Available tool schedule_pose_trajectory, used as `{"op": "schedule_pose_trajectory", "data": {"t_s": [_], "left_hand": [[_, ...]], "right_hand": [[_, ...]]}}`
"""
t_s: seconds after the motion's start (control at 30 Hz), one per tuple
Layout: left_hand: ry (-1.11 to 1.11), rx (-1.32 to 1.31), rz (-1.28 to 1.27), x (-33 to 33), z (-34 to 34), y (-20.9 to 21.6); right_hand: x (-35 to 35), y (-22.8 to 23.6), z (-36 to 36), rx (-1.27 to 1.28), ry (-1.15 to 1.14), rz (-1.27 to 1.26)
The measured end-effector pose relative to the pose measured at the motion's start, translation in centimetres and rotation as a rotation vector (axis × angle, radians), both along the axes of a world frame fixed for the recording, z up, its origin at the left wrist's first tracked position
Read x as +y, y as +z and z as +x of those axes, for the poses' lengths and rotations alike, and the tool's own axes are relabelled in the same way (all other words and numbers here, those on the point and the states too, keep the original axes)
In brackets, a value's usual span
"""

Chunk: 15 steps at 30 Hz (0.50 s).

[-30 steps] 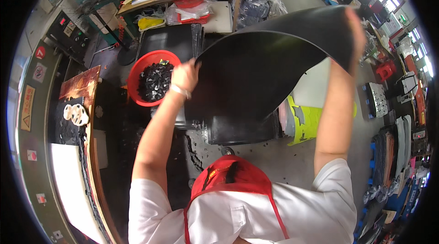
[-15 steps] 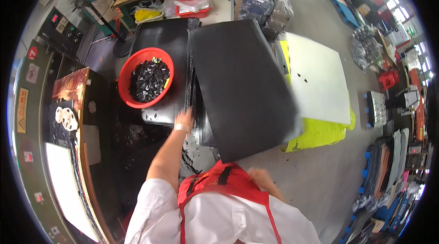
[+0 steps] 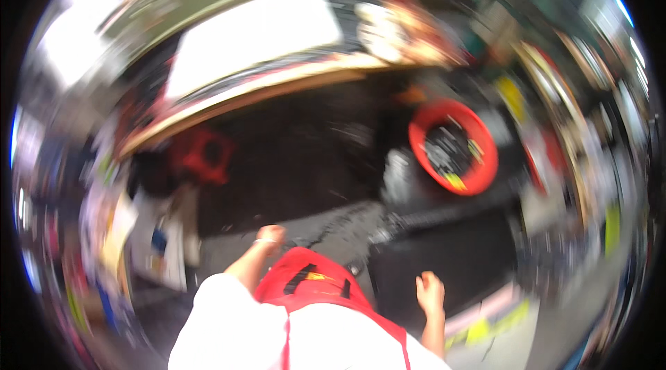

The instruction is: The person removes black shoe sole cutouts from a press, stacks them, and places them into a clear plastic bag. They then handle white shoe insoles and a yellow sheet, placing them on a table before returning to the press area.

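Note:
Motion smears the whole view. My left hand (image 3: 271,237) hangs in front of me at the left of the red apron (image 3: 312,276), above the grey floor; blur hides how its fingers lie, and no held thing shows. My right hand (image 3: 431,291) is at the right, over the near part of a black sheet (image 3: 451,259), with thumb and fingers a little apart and nothing visible in it. I cannot tell whether it touches the sheet. Farther off, a red basin (image 3: 488,165) with small black pieces (image 3: 447,150) stands on a dark surface.
A long wooden-edged bench (image 3: 277,96) crosses the far side, bearing a bright white panel (image 3: 257,33) and a pale cut-out shape (image 3: 380,31). Beneath it sits a blurred red object (image 3: 207,155). Pale sheets (image 3: 156,248) stand at the left, and a white sheet (image 3: 510,342) lies near right.
My view has swung left, so the bench now lies ahead and the basin and black sheet are to the right. My left hand has come away from beside the black sheet.

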<state>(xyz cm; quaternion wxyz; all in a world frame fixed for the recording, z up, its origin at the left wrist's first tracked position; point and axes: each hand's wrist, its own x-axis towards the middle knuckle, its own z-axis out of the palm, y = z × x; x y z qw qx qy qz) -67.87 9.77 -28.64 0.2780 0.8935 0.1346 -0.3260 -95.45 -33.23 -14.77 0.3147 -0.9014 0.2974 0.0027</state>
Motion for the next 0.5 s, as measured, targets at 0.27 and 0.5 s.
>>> {"op": "schedule_pose_trajectory", "data": {"t_s": [0.27, 0.5], "left_hand": [[-0.522, 0.111, -0.038, 4.6, -6.5, 1.8], [0.21, -0.265, -0.235, 25.9, -5.6, 8.0]], "right_hand": [[11.9, -0.3, 11.7, 0.052, 0.633, 0.284], [28.6, -0.6, 21.7, 0.335, 0.909, 0.019]]}}
